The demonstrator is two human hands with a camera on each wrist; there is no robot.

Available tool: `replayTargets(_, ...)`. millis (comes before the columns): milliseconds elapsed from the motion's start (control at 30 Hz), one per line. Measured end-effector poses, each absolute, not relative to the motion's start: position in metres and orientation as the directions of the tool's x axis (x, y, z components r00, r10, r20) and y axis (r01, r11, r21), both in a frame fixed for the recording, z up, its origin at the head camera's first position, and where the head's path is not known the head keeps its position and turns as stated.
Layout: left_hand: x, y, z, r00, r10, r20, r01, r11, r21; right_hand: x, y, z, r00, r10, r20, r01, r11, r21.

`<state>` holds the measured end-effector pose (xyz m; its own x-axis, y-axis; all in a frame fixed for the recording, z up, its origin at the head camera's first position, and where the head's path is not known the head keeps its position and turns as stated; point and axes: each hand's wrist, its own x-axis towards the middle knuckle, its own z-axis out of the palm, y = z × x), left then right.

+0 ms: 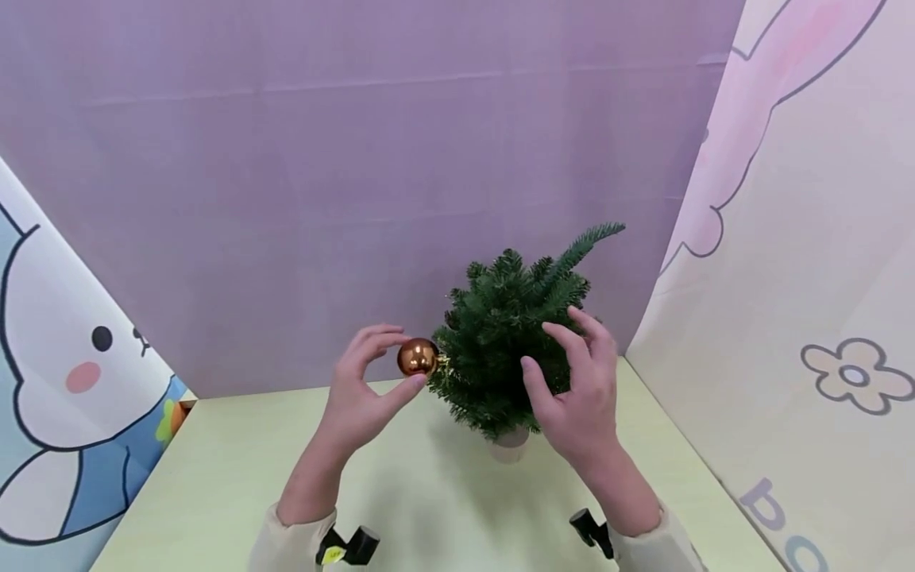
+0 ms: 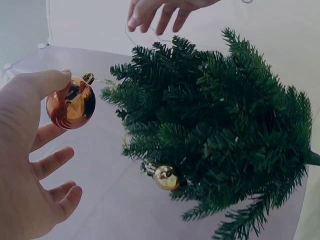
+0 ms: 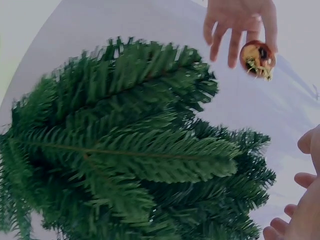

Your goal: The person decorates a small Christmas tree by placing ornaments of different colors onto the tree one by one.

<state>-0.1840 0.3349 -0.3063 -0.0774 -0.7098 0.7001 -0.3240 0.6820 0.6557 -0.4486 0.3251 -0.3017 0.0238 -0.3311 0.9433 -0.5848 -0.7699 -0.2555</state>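
My left hand (image 1: 357, 401) pinches a shiny copper-coloured Christmas ball (image 1: 418, 357) between thumb and forefinger. The ball's gold cap and loop point at the left side of a small artificial Christmas tree (image 1: 500, 342); in the left wrist view a thin gold cord (image 2: 104, 80) runs from the cap to a branch tip. Whether the loop is around that tip, I cannot tell. On the tree's far side a smaller gold ball (image 2: 166, 177) hangs among the needles. In front of the tree's right side, my right hand (image 1: 586, 389) is spread with bent fingers and holds nothing.
The tree stands in a pale pot (image 1: 509, 449) on a light yellow-green table (image 1: 264, 453). A purple cloth backdrop (image 1: 357, 199) rises behind. Cartoon-printed panels (image 1: 808, 262) flank the table at left and right. One branch (image 1: 586, 245) sticks out at the tree's upper right.
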Motion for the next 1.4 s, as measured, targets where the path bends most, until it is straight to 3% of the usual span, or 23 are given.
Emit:
replayTargets(167, -0.188, 0.321, -0.310, -0.077, -0.690, 0.719, -0.303, 0.703, 0.643, -0.442, 0.326, -0.292, 0.070, -0.331, 0.941, -0.559, -0.794, -0.238)
replayTargets(567, -0.206, 0.308, -0.306, -0.101, -0.679, 0.727, -0.280, 0.720, 0.635, -0.425, 0.317, -0.285, 0.249, -0.272, 0.930, -0.598, -0.798, -0.073)
replayTargets(867, -0.217, 0.312, -0.305, -0.089, -0.697, 0.711, -0.252, 0.707, 0.661, -0.417, 0.312, -0.287, 0.233, -0.221, 0.947, -0.665, -0.747, -0.011)
replayTargets(1067, -0.223, 0.333, -0.285, -0.078, -0.711, 0.699, -0.243, 0.693, 0.679, -0.414, 0.311, -0.288, 0.225, -0.221, 0.949, -0.670, -0.742, -0.014)
replayTargets(1400, -0.217, 0.335, -0.293, -0.075, -0.743, 0.665, -0.260, 0.659, 0.706, -0.429, 0.317, -0.286, 0.200, -0.226, 0.953, -0.512, -0.854, -0.094)
